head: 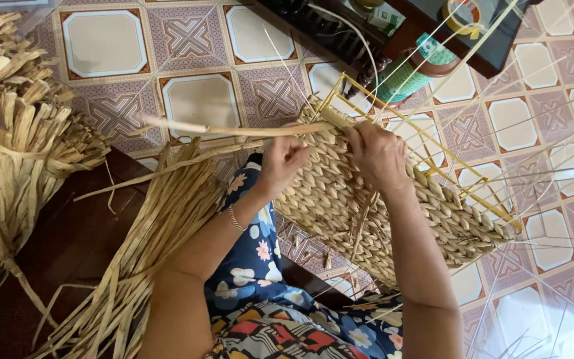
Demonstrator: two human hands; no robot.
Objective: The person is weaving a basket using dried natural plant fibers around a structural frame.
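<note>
On the woven straw panel (pixel 380 213), both hands grip flat strands (pixel 234 131).

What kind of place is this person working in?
Probably a home used as a weaving workspace: a patterned tiled floor, bundles of dried straw strips, and a half-woven basket on a wire frame, held on the lap.
</note>
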